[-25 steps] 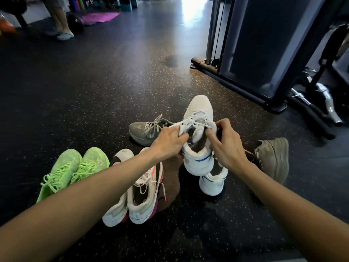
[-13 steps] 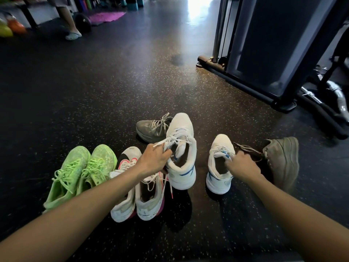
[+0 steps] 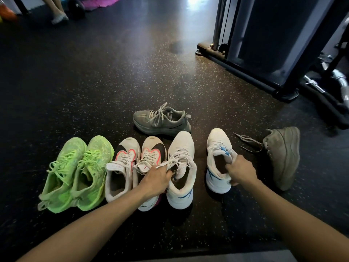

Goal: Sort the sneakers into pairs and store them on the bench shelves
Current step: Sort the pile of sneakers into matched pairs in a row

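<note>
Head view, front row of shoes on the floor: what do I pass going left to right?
Green pair → pink-trimmed white pair → white shoe in the left hand → white shoe in the right hand → tan shoe.

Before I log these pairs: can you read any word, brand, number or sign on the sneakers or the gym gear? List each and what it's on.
No text can be read.
Left white and pink sneaker: small red print on the tongue, too blurred to read.
Right white and pink sneaker: tiny red tongue mark, not legible.
White and blue sneakers, green pair, grey sneakers, gym machine: nothing visible.
</note>
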`<move>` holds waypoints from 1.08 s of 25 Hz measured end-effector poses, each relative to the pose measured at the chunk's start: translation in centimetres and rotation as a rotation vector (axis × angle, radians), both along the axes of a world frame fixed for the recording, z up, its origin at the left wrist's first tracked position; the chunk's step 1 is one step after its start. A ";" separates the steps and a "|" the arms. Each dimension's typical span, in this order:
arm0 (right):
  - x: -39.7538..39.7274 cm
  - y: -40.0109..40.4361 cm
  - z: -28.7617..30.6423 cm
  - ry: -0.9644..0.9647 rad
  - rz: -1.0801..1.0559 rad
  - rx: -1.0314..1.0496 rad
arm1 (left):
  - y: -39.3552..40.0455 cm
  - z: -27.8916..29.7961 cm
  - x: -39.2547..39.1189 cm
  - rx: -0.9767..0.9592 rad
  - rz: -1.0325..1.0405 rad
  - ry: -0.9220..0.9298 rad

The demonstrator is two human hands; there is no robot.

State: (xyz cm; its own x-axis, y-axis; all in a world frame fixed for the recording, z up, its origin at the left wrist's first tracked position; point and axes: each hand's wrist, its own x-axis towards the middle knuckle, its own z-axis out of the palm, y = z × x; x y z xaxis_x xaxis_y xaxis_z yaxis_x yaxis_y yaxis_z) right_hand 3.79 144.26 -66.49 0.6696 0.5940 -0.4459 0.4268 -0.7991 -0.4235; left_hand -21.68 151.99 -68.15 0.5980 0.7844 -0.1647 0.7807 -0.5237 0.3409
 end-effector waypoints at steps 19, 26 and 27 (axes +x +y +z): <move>-3.8 -3.4 2.6 0.138 0.308 -0.146 | 0.4 2.7 0.7 -0.810 0.290 -0.014; 1.9 0.0 6.3 -0.200 0.453 0.014 | 5.4 8.1 3.4 -0.523 0.226 0.013; 2.5 0.9 6.6 -0.227 0.463 0.032 | 5.7 8.5 3.9 -0.451 0.270 -0.042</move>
